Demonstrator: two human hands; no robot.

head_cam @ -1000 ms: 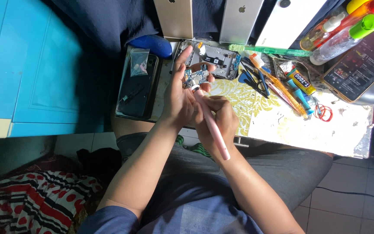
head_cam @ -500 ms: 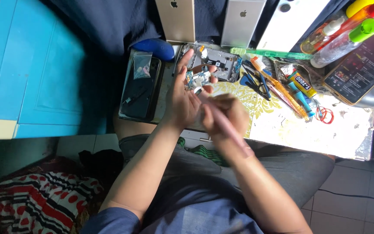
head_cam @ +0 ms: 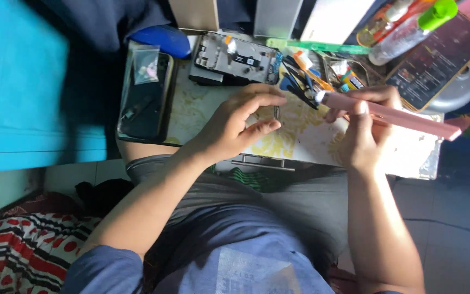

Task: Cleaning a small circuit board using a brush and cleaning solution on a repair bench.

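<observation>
Holding a tiny part while the phone sits gutted

Working from the head view, the only one we've got. Our left hand [head_cam: 235,122] sits over the patterned work mat [head_cam: 300,139], fingers loosely curled and half open, with what looks like a small thin metal piece [head_cam: 276,112] pinched or propped between thumb and fingertip. It's too small for us to say what it is. Our right hand [head_cam: 363,130] is closed around a long pink tool [head_cam: 393,115], tip pointing toward the left hand, tail sticking out past the mat's edge.

The opened phone frame [head_cam: 235,60] lies just beyond our left hand at the back of the mat, insides exposed, so the teardown part looks done and nothing is closed up yet. A dark phone [head_cam: 143,103] with a little clear bag [head_cam: 146,68] on top sits off to the left, well apart from the hands. Between the frame and our right hand there's a pile of small tools [head_cam: 305,81], and a bottle with a green cap [head_cam: 414,27] stands at the back right.

Our guess: we're mid-job, handling one small part, with reassembly all ahead of us.
</observation>
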